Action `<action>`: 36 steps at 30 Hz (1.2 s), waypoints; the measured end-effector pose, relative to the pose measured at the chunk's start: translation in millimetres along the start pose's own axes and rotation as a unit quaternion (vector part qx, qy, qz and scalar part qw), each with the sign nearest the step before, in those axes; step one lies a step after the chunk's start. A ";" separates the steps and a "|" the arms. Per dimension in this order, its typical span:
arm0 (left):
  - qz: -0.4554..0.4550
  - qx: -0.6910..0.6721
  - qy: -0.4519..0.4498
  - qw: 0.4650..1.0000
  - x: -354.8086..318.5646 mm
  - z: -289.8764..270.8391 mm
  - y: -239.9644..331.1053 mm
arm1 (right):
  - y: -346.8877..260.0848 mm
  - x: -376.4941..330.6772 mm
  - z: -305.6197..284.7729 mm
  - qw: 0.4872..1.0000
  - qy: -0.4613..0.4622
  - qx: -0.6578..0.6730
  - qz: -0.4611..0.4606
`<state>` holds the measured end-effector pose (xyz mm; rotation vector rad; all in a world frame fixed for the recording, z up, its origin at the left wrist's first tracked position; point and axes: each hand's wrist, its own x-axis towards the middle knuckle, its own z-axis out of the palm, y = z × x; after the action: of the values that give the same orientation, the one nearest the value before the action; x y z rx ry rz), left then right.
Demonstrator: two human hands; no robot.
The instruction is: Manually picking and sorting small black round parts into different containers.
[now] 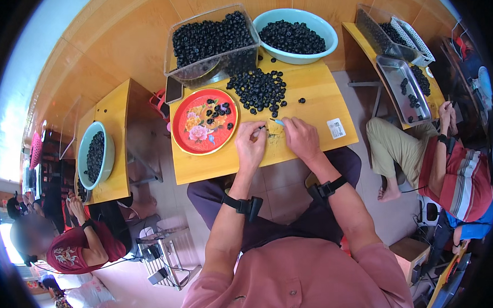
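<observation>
Over the near part of a yellow table (312, 105), my left hand (250, 144) pinches a small black round part between thumb and fingertips; the fingers partly cover it. Close beside it, my right hand (302, 139) is closed on a thin tool with a light blue handle (278, 122), its tip pointing toward the left hand. Just beyond both hands lies a loose pile of small black round parts (259, 91). To the left, a red flowered round tray (213, 141) carries several more of these parts. Small yellowish crumbs lie on the tabletop under my hands.
At the table's back stand a clear plastic bin (211, 72) and a pale blue basin (296, 59), both full of black parts. A white label (336, 128) is stuck at the right. Co-workers sit at side tables, with another basin (109, 154) left and a metal tray (389, 73) right.
</observation>
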<state>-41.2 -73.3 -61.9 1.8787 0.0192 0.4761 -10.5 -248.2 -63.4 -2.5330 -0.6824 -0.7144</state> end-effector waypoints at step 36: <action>0.052 0.107 -0.058 0.991 -20.8 -40.4 -6.3 | 42.5 102.5 47.3 0.971 -0.072 0.209 0.090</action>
<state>-72.4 -39.7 -63.0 2.1225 -0.1097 0.4480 107.0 -223.0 -52.7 -2.2311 -0.5687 -0.2873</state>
